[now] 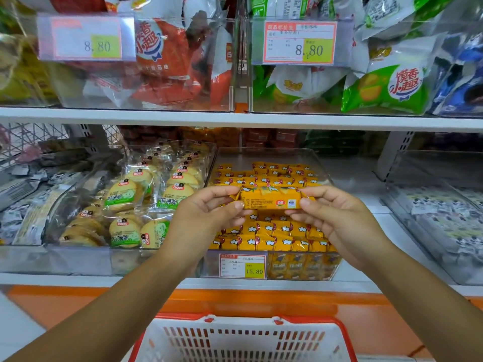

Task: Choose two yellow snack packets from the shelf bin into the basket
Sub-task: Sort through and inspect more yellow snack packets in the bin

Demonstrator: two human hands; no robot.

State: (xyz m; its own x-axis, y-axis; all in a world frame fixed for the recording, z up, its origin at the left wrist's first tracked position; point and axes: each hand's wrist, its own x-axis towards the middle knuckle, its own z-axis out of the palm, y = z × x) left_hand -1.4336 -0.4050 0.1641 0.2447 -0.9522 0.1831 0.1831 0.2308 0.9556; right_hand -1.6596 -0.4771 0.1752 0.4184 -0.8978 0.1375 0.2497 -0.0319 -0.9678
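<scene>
1. Nearest the camera is the basket, white with a red rim, low in the head view, well below the grip and under both forearms.
2. Left hand pinches the left end of one yellow packet between thumb and fingers; right hand pinches its right end the same way.
3. Packet is held level between the hands, above the bin, not touching the pile.
4. Behind and under the grip, the clear bin holds many more yellow packets.
5. Left of the grip, another bin holds round biscuits.
6. Below the grip, on the bin front, a price tag reads 15.80.
</scene>
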